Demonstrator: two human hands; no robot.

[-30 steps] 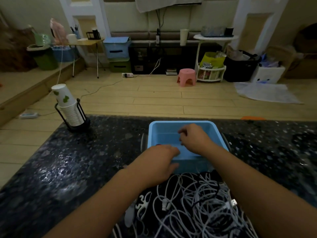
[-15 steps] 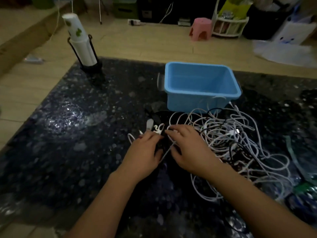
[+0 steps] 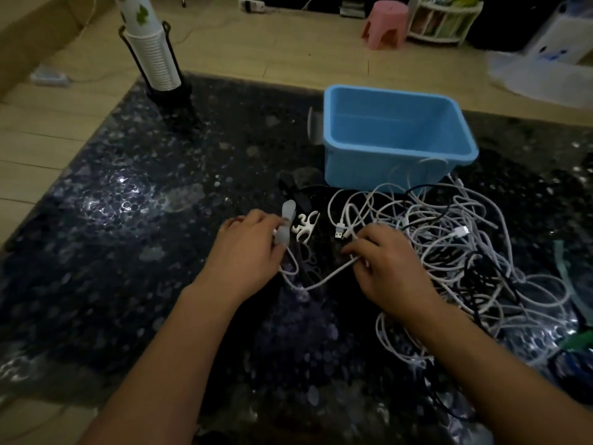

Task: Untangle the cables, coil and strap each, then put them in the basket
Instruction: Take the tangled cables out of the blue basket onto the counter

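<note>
A tangled heap of white and black cables (image 3: 455,252) lies on the dark speckled table, just in front of an empty blue basket (image 3: 398,162). My right hand (image 3: 388,268) pinches a white cable (image 3: 324,279) at the heap's left edge. That cable sags in a loop across to my left hand (image 3: 250,252), whose curled fingers hold its other stretch beside a pale strap (image 3: 284,226). A white cable clip (image 3: 305,226) and a USB plug (image 3: 339,232) lie between the hands and the basket.
A black holder with a stack of paper cups (image 3: 154,56) stands at the table's far left corner. Dark straps (image 3: 298,194) lie left of the basket. Green and blue objects (image 3: 574,345) sit at the right edge. Wooden floor and a pink stool (image 3: 385,24) are beyond.
Both hands came back from the basket to the near side of the cable heap. They have taken hold of a white cable and drawn apart, the left moving left.
</note>
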